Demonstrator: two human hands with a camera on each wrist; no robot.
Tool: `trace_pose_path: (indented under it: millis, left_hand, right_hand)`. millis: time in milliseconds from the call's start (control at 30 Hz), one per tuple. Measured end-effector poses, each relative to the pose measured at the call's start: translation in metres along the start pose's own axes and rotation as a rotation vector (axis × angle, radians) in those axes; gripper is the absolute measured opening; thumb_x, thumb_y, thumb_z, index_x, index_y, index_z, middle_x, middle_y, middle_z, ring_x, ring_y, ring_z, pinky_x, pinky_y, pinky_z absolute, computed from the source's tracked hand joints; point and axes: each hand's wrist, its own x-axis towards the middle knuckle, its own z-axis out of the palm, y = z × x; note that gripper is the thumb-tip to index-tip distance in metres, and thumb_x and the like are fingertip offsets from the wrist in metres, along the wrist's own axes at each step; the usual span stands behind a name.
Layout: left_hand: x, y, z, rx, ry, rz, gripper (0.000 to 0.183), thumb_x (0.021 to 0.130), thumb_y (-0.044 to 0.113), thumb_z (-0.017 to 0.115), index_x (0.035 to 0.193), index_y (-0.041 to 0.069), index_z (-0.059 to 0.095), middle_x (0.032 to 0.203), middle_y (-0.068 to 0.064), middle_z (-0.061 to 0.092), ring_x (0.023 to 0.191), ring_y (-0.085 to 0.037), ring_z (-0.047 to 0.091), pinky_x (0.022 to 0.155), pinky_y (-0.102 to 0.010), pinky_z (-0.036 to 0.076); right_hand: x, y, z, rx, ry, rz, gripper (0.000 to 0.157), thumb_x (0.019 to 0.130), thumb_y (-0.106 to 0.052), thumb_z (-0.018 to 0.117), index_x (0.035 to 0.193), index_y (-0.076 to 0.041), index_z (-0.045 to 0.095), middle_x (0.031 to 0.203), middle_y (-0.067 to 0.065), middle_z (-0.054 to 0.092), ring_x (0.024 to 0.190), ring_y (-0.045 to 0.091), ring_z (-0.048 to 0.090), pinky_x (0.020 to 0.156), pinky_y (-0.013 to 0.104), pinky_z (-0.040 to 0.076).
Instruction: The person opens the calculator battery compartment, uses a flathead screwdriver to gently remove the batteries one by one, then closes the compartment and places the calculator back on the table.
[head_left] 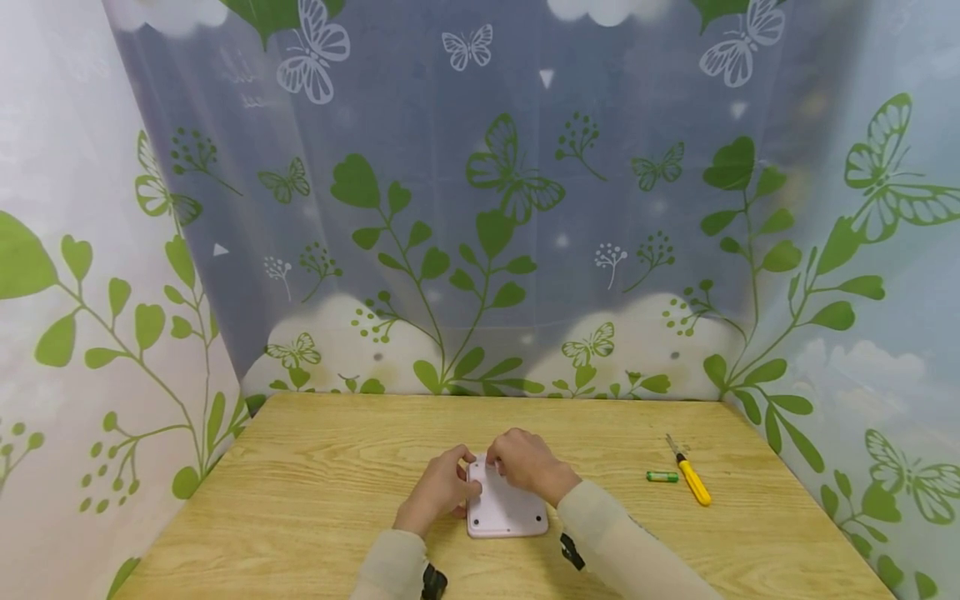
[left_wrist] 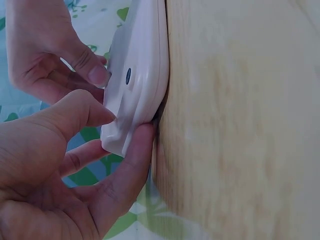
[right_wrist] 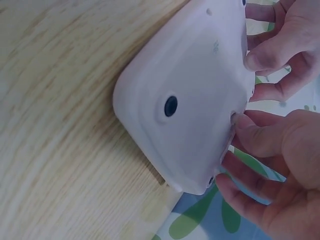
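A flat, pale pink plastic device (head_left: 507, 507) with rounded corners lies on the table, its underside with black round feet facing up. My left hand (head_left: 438, 486) grips its left edge, thumb on the upper face; in the left wrist view a finger of the left hand (left_wrist: 55, 150) reaches under the rim. At the far edge my right hand (head_left: 527, 461) holds on with curled fingers. The right wrist view shows the thumb of the right hand (right_wrist: 280, 145) at a small notch in that edge, other fingers beyond it. What lies under these fingertips is hidden.
To the right on the wooden table (head_left: 337, 467) lie a green battery (head_left: 662, 477) and a screwdriver (head_left: 693, 482) with a yellow handle, its tip pointing away from me. A patterned curtain (head_left: 450, 250) with leaves and butterflies hangs behind the table's far edge.
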Motion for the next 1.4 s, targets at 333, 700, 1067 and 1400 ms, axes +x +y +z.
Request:
trace_pose_path:
  millis: [333,700,1067,1400]
  left_hand:
    - [0.000,0.000,0.000,-0.008,-0.003,0.003,0.038,0.088,0.000,0.074,0.122,0.002,0.057,0.090,-0.012,0.056,0.071,-0.020,0.060,0.055,-0.033,0.062]
    - [-0.001,0.000,0.000,-0.003,-0.004,0.004,0.038,0.087,0.000,0.074,0.121,0.002,0.057,0.090,-0.012,0.056,0.071,-0.020,0.060,0.055,-0.034,0.063]
    - [0.001,-0.002,0.000,0.004,-0.001,-0.003,0.038,0.088,0.001,0.074,0.122,0.003,0.058,0.090,-0.011,0.056,0.070,-0.019,0.060,0.053,-0.031,0.062]
    - [0.001,-0.002,0.001,0.005,-0.002,0.003,0.037,0.088,0.001,0.073,0.122,0.003,0.057,0.090,-0.012,0.057,0.071,-0.020,0.060,0.053,-0.031,0.061]
  right_hand:
    - [0.002,0.003,0.003,0.003,0.014,-0.009,0.014,0.089,0.000,0.075,0.098,-0.007,0.082,0.099,0.006,0.080,0.083,0.016,0.072,0.063,0.021,0.057]
    - [0.003,0.003,0.000,0.009,-0.013,0.009,0.013,0.090,-0.001,0.076,0.099,-0.007,0.083,0.099,0.006,0.080,0.083,0.015,0.073,0.065,0.021,0.058]
    - [0.001,0.001,-0.008,0.067,-0.090,0.025,0.018,0.094,0.001,0.070,0.108,-0.005,0.081,0.109,0.009,0.079,0.099,0.023,0.075,0.075,0.027,0.064]
    - [0.001,0.001,-0.006,0.076,-0.076,0.029,0.018,0.094,0.001,0.070,0.107,-0.005,0.081,0.107,0.009,0.080,0.095,0.020,0.075,0.073,0.025,0.063]
